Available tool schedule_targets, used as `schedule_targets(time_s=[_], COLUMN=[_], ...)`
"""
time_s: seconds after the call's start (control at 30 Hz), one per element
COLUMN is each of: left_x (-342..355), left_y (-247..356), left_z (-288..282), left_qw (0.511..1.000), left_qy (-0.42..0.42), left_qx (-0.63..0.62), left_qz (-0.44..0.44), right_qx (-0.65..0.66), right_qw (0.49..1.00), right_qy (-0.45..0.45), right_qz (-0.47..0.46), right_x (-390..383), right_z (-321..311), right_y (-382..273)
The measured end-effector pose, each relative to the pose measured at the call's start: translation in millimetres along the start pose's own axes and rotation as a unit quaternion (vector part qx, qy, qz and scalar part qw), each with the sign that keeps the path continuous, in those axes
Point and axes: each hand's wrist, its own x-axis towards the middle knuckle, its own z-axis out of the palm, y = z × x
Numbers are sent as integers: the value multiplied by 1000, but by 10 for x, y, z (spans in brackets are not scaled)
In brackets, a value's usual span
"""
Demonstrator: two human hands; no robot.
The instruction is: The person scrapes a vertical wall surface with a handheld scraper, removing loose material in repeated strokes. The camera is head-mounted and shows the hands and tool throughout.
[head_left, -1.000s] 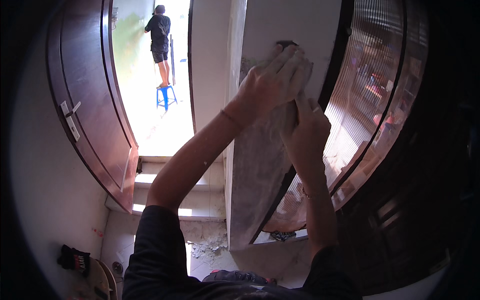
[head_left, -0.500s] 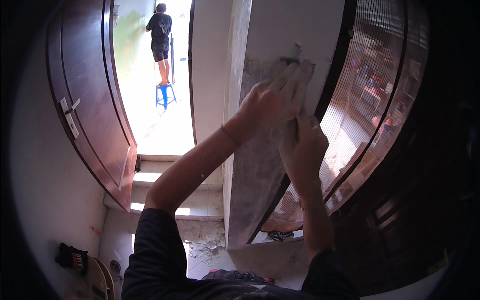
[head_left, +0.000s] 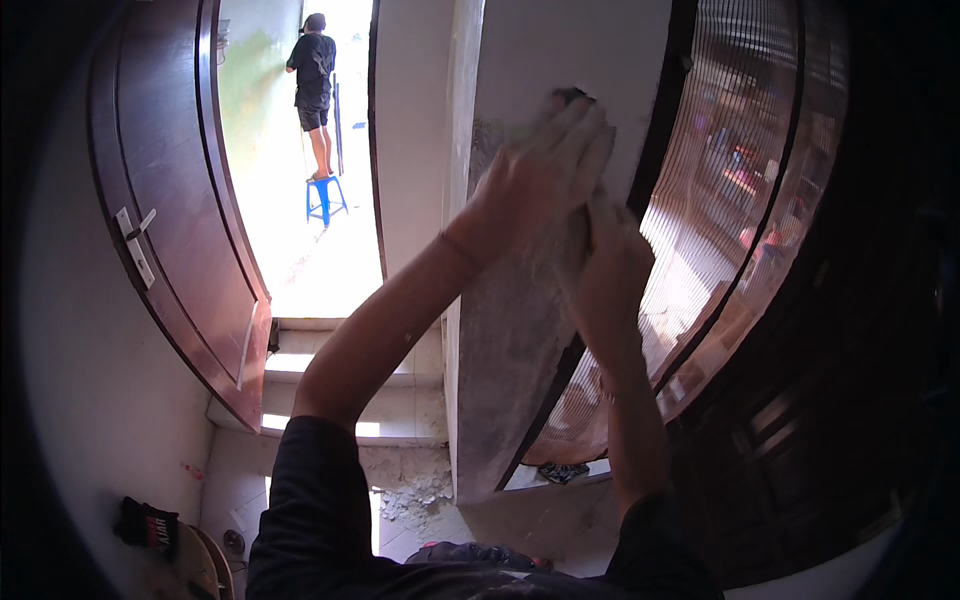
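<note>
Both my hands are on a scraper against the narrow wall in front of me. Only its dark edge shows above my left fingertips; the rest is mostly covered. My left hand presses on the tool from above, fingers stretched along it and slightly blurred. Lower and to the right, my right hand is closed around its lower end, where the handle is hidden. Rough grey surface shows on the wall around and below my hands, with smoother pale paint above.
A brown door stands open at left, beside tiled steps. Outside, a person stands on a blue stool. Pale flakes litter the floor. A ribbed see-through panel is at right. A dark cloth hangs lower left.
Both hands have slid a little way up the wall with the scraper, its edge now higher on the rough patch. The view has shifted slightly.
</note>
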Motion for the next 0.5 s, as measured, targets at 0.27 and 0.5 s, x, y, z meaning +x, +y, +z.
schedule_targets(time_s=[0.27, 0.5], left_x=[-166, -152], left_y=[23, 27], left_z=[2, -10], left_qw=[999, 999], left_qy=[6, -3], left_qx=[-22, -27], left_qz=[36, 26], right_qx=[37, 44], right_qw=[999, 998], right_qy=[18, 9], right_qz=[36, 44], right_x=[-118, -45], right_z=[32, 5], right_y=[-110, -134])
